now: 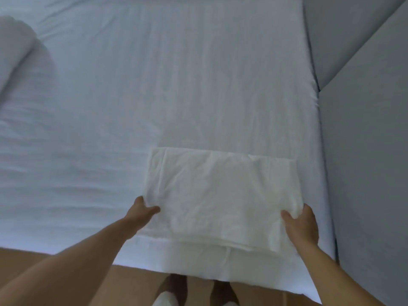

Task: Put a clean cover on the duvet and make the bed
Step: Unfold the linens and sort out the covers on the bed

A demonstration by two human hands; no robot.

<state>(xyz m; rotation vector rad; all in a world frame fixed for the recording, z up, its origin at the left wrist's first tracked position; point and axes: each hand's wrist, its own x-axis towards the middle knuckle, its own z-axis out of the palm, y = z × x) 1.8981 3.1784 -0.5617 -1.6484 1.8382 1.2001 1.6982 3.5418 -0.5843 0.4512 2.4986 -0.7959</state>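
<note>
**A:** Forearms (pixel 72 266) come first, bare, reaching from below over the near edge of the bed (pixel 99 239). What does the left hand (pixel 144 209) do?

**B:** It pinches the left edge of the folded duvet cover (pixel 220 195), thumb on top, fingers hidden under the cloth.

**A:** And where does the cover lie?

**B:** Flat on the sheet (pixel 154 85), close to the near edge and toward the right side of the bed. The right hand (pixel 302 224) grips the right edge in the same manner, thumb on top.

**A:** So the step is to open the cover?

**B:** I think so. It is fully folded, so the task looks to be at its beginning. To do it well, I would find the open end first. Then I would unfold away from the body, holding two corners and not the whole stack, so that the layers do not tangle.

**A:** What is around?

**B:** At far left a white bundle (pixel 15 51) lies on the sheet, well apart from the cover. Pillow or duvet, I cannot tell. At right a grey padded panel (pixel 357 162) stands just beside the mattress, so there is more room to spread toward the left. Below, feet (pixel 170 297) stand on the brown floor (pixel 136 283).
</note>
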